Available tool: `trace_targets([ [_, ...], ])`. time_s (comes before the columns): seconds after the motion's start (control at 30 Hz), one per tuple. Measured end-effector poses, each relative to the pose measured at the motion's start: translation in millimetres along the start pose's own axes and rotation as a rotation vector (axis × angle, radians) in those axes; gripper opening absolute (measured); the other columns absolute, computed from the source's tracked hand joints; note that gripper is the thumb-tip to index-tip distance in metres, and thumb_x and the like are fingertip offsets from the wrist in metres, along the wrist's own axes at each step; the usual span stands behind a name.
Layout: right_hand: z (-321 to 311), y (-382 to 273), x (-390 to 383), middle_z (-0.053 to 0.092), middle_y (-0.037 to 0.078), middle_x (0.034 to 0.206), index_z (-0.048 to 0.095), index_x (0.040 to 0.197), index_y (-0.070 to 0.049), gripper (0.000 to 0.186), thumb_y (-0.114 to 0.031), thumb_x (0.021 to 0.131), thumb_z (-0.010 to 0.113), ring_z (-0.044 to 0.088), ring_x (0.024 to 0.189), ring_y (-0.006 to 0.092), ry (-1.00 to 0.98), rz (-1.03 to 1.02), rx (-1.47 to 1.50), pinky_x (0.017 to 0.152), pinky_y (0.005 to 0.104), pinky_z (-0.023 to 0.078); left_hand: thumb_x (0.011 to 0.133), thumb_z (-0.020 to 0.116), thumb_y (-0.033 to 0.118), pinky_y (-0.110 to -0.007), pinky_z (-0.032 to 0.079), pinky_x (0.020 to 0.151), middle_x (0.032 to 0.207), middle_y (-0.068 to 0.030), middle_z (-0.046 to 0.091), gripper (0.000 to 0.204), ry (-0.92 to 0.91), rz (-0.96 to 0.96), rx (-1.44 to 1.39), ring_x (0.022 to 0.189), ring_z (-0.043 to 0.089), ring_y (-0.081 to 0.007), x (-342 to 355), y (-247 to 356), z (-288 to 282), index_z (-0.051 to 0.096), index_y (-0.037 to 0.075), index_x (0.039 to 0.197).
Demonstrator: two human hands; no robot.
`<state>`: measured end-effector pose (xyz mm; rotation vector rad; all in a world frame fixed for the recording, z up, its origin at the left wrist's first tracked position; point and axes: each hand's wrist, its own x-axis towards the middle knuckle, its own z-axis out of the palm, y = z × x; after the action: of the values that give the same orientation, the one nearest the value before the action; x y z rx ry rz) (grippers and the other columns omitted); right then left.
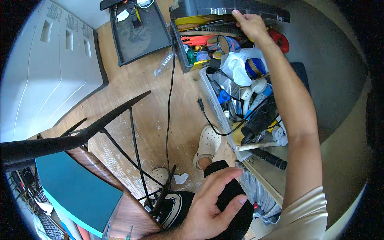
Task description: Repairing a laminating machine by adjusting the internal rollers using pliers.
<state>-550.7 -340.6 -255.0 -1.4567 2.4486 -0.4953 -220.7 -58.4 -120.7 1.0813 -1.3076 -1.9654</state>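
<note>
Left hand [212, 204] spread flat on knee, grip open; right hand [250, 25] pinching toolbox lid [224, 8] by front edge — stiff plastic, light, hinged, probably best lifted near latch.

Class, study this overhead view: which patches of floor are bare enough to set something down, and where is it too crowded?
Bare wood floor lies between the white cabinet, the black tray and the chair. A strip beside the black cord is open too. The clear bin and toolbox, touched by the right hand, are crammed.
</note>
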Motion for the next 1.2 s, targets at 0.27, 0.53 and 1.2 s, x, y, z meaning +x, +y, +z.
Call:
trace_targets([
  [0.27,50.9,-35.6,-39.8,0.068,0.011,0.107,0.06,0.121,-0.01,0.046,-0.05,0.102,0.053,0.065,0.094,0.0254,-0.046,0.462,1.106,0.091,0.0487,0.048,0.092,0.067,0.011,-0.033,0.044,0.093,0.126,-0.0112,0.059,0.04,0.047,-0.116,-0.111,0.111,0.057,-0.0247,-3.2,-4.5,8.4,0.057,0.001,0.129],
  [0.53,63.0,-0.7,-17.0,0.066,0.015,0.111,0.062,0.123,-0.003,0.063,-0.06,0.098,0.053,0.062,0.098,0.0261,-0.034,0.332,0.86,0.093,0.0475,0.048,0.094,0.062,0.002,-0.034,0.045,0.102,0.135,-0.0159,0.054,0.044,0.076,-0.198,0.056,0.117,0.057,-0.0256,30.5,0.3,16.5,0.05,-0.003,0.136],
  [1.2,59.4,28.0,6.3,0.072,0.014,0.097,0.068,0.118,0.001,0.069,-0.063,0.095,0.052,0.067,0.078,0.0226,-0.078,0.33,0.422,0.07,0.0338,0.054,0.093,0.066,0.037,-0.056,0.046,0.096,0.131,-0.0101,0.063,0.05,0.379,0.815,1.84,0.123,0.058,-0.0295,367.0,15.6,-46.6,0.051,0.017,0.137],
])
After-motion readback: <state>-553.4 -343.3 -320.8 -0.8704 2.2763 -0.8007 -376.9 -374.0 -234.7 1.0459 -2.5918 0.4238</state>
